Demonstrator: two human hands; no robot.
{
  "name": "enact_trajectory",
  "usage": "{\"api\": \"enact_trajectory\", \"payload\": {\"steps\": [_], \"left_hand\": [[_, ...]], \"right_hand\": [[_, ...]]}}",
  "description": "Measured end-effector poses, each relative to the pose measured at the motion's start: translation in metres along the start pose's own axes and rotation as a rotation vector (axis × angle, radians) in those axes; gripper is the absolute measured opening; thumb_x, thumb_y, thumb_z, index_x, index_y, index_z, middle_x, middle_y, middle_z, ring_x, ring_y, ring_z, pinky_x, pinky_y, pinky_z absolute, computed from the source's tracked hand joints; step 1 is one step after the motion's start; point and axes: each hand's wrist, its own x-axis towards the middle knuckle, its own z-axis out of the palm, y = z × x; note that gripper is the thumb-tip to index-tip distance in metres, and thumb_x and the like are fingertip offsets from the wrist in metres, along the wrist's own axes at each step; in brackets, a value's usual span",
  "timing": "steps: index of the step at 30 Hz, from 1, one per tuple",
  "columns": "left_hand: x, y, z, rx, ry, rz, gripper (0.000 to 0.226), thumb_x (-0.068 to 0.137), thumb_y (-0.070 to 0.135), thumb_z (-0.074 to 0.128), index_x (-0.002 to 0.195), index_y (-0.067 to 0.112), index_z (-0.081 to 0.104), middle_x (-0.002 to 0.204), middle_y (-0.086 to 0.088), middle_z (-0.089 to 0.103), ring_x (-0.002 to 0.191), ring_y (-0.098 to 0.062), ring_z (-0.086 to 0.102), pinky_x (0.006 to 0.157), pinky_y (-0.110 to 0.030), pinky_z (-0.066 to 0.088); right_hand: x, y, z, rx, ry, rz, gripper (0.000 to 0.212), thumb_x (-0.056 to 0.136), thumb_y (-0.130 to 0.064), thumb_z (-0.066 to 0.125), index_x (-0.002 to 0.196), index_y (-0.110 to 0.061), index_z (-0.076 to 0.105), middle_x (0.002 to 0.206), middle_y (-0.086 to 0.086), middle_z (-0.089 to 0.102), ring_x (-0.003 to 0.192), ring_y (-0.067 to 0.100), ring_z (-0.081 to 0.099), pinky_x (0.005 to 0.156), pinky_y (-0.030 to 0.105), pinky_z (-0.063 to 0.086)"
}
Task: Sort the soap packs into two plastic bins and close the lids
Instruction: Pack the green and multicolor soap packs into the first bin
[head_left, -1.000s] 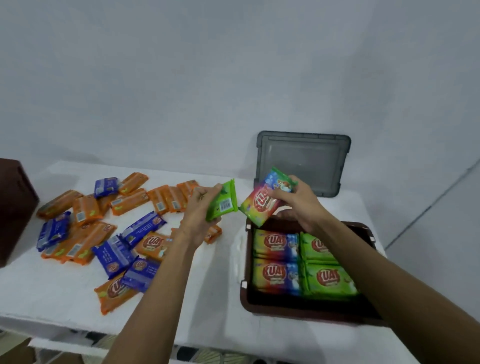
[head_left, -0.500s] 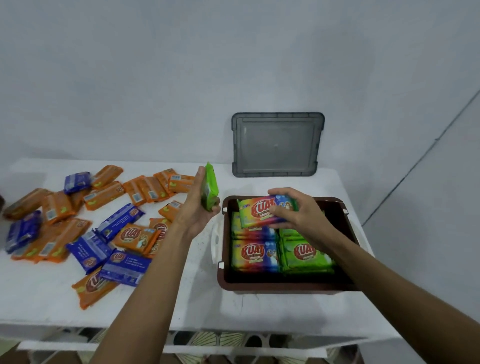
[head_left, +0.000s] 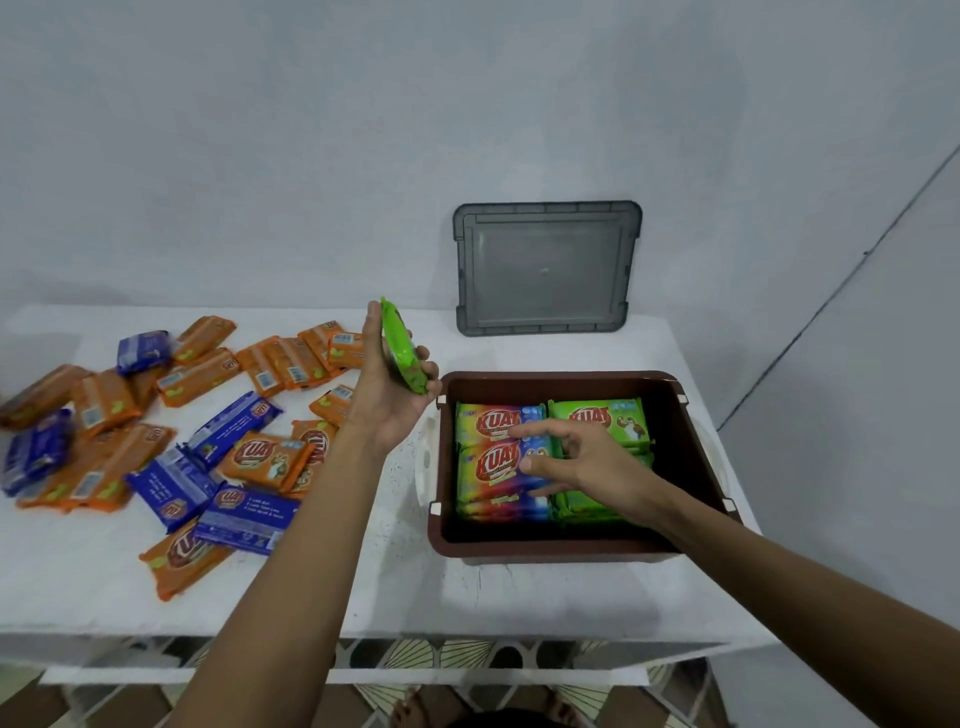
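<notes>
Seen from the camera on my head, my left hand (head_left: 389, 400) is raised above the white table (head_left: 78, 582), just beside the left wall of the brown bin (head_left: 561, 548). Its thumb and fingers are curled round a green soap pack (head_left: 401, 345), held edge-on so that only the narrow side shows. My right hand (head_left: 587, 457) reaches into the bin with its fingers spread and loose, holding nothing. The fingertips lie over the rainbow packs (head_left: 488, 462), though I cannot tell whether they touch them or hover just above. My two hands are apart, with the bin's left wall between them. Inside the bin the rainbow packs fill the left column and the green packs (head_left: 597, 418) the right one, lying flat with labels up, part of the right column hidden under my hand. The bin has no cover on it; a grey lid (head_left: 545, 267) stands on the far edge of the table behind the bin, leaning against the wall (head_left: 260, 156). To the left of my left arm, orange packs (head_left: 200, 374) and blue packs (head_left: 176, 486) lie scattered on the table, some overlapping.
</notes>
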Motion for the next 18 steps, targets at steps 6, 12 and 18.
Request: {"api": "enact_trajectory", "payload": {"steps": [6,12,18], "left_hand": [[-0.003,-0.001,-0.002,-0.027,-0.067,-0.023,0.087,0.033,0.074,0.083,0.090,0.018,0.047,0.084,-0.002,0.049,0.066,-0.013,0.047,0.058,-0.026,0.036],[-0.004,-0.001,-0.001,-0.044,-0.097,-0.045,0.079,0.044,0.064,0.084,0.096,0.017,0.047,0.094,-0.008,0.054,0.076,-0.018,0.051,0.069,-0.029,0.041],[-0.004,-0.001,0.001,-0.047,-0.084,-0.052,0.064,0.067,0.068,0.065,0.100,0.015,0.054,0.114,-0.016,0.054,0.096,-0.029,0.059,0.085,-0.037,0.045]], "right_hand": [[0.006,0.008,-0.009,-0.265,-0.066,0.054,0.056,0.067,-0.063,0.077,0.119,-0.049,0.063,0.118,0.040,0.054,0.104,0.064,0.050,0.078,0.064,0.054],[0.001,0.000,-0.003,-0.508,0.011,0.016,0.043,0.088,-0.021,0.070,0.130,-0.020,0.061,0.087,-0.014,0.057,0.043,-0.011,0.052,0.051,0.005,0.040],[0.002,-0.005,0.003,-0.694,0.015,-0.027,0.046,0.089,-0.026,0.070,0.133,-0.018,0.060,0.068,-0.018,0.042,0.046,-0.018,0.047,0.047,0.002,0.034]]}}
